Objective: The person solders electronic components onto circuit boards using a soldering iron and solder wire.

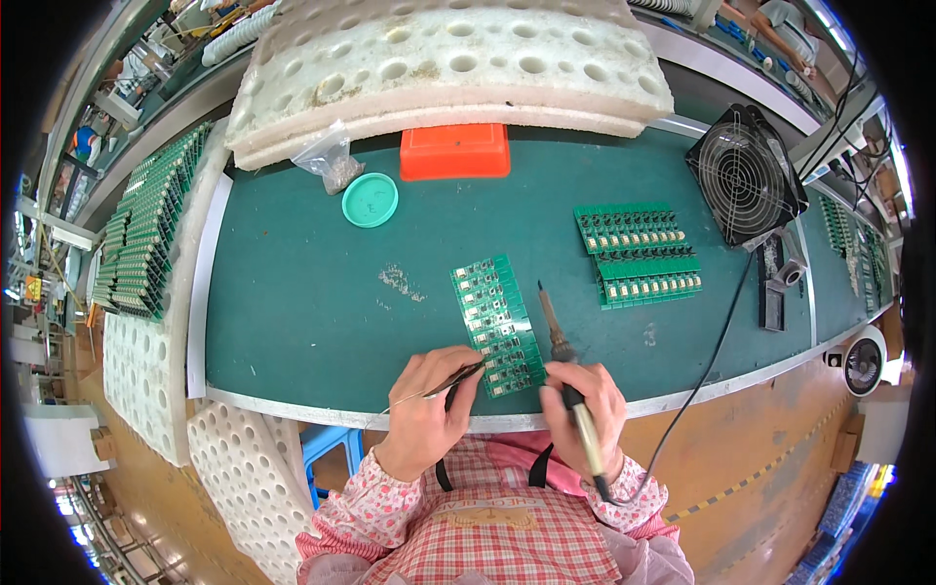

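Note:
A green panel of circuit boards point(494, 317) with a row of white connectors lies tilted on the bench, close to its front edge. At the panel's lower left is my left hand point(426, 402), closed on a pair of tweezers point(450, 379) whose tips reach the panel's edge. My right hand point(597, 398) grips a soldering iron point(553, 325) by its handle, right of the panel. The iron's tip points away from me and stays apart from the boards. Its black cord point(673, 429) runs off to the right.
Small loose parts point(398, 281) lie left of the panel, below a green round lid point(370, 201) and a plastic bag point(336, 166). An orange box point(454, 152) stands behind. Stacked boards point(643, 255), a fan point(746, 177) and an iron stand point(775, 283) are at the right.

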The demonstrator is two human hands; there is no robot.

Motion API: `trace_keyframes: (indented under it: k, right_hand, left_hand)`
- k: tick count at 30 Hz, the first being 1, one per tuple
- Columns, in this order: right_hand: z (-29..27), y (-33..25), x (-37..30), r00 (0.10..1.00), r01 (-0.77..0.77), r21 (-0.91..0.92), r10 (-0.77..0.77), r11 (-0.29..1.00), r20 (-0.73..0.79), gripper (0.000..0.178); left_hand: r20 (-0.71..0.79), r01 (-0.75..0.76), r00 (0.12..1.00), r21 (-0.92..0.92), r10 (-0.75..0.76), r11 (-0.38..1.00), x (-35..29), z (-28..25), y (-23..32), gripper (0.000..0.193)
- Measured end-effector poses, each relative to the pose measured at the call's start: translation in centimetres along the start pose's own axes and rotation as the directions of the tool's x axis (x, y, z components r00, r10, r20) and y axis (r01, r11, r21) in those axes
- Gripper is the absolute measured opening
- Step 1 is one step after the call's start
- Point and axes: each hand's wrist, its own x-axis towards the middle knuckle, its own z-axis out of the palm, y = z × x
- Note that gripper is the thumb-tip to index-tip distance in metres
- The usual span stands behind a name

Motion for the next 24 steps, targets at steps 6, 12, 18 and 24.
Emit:
trace_keyframes:
  k: [6, 12, 18, 24]
  right_hand:
    - [1.2, -0.2, 1.0, 0.99, -0.02, -0.195, 0.046, 0.981, 0.133, 0.062]
    - [1.4, -0.3, 1.2, 0.994, 0.0, -0.201, 0.023, 0.98, 0.11, 0.062]
    - [1.3, 0.1, 0.8, 0.994, -0.017, -0.188, 0.036, 0.982, 0.1, 0.06]
    - [1.1, -0.1, 1.0, 0.993, -0.013, -0.202, 0.036, 0.979, 0.109, 0.059]
  left_hand:
    - [-0.1, 0.074, 0.992, 0.002, -0.073, 0.997, 0.4, -1.6, -1.2, 0.016]
    - [-0.195, 0.077, 0.98, 0.176, -0.041, 0.981, 2.7, -1.9, -3.6, 0.014]
    - [-0.199, 0.105, 0.977, 0.118, -0.08, 0.987, 3.2, -1.3, -4.3, 0.013]
    - [-0.194, 0.126, 0.976, 0.111, -0.103, 0.986, 3.4, -1.2, -4.2, 0.014]
